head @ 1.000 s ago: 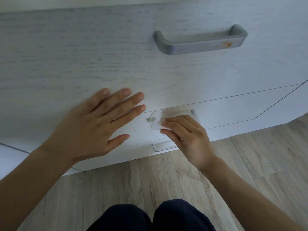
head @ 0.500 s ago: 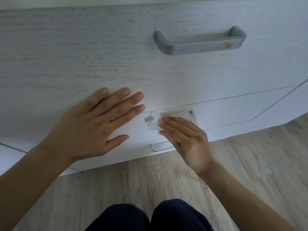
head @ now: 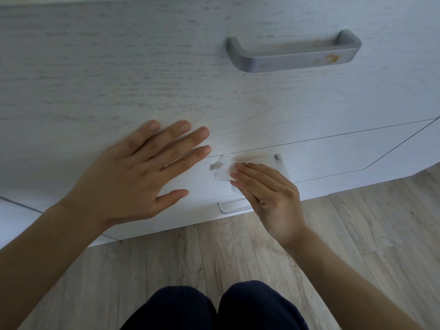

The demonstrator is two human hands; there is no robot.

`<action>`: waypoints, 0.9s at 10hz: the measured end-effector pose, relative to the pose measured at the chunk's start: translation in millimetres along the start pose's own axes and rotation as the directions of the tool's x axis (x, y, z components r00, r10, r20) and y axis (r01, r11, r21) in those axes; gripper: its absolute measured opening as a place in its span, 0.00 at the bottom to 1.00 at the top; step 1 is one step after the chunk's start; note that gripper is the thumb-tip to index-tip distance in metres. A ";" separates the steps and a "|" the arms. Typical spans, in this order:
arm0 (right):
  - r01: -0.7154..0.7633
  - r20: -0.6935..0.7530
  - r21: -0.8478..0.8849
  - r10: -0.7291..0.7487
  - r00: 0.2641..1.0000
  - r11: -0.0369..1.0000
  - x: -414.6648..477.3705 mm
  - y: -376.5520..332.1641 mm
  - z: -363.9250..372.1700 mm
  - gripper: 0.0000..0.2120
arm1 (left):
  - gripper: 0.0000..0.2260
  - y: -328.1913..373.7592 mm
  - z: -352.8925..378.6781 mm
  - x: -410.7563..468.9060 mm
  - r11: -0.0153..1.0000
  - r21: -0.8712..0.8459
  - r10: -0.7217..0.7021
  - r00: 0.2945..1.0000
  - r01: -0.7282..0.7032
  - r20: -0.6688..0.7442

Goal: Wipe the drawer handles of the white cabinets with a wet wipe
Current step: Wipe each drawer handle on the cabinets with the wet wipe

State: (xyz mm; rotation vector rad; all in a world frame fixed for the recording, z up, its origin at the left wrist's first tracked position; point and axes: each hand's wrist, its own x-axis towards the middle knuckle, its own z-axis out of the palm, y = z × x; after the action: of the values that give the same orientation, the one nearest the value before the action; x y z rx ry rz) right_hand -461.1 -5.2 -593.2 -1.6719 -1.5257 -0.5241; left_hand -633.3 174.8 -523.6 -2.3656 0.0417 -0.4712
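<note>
Low on the cabinet point(head: 119, 67), my right hand point(head: 269, 196) pinches the wet wipe point(head: 223, 171) round the middle drawer handle point(head: 277, 157), left hand point(head: 133, 177) flat and open alongside; next, I judge, the stained top handle point(head: 292, 60).

Most of middle handle point(head: 277, 157) covered by wet wipe point(head: 223, 169) and right hand point(head: 269, 198), lowest handle point(head: 228, 211) partly hidden, knees point(head: 181, 308) cropped
</note>
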 end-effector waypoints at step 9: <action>-0.291 0.015 0.056 0.291 0.957 0.955 -11.7 -30.1 13.9 0.17 | 0.30 -0.2 1.5 -0.2 1.000 0.007 0.006 1.000 -0.006 0.004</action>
State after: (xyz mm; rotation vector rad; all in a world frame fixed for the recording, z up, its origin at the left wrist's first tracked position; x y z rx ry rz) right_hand -495.1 -3.0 -602.1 -1.8140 -1.2554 -0.3144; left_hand -633.0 175.9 -524.5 -2.3585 0.0447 -0.4627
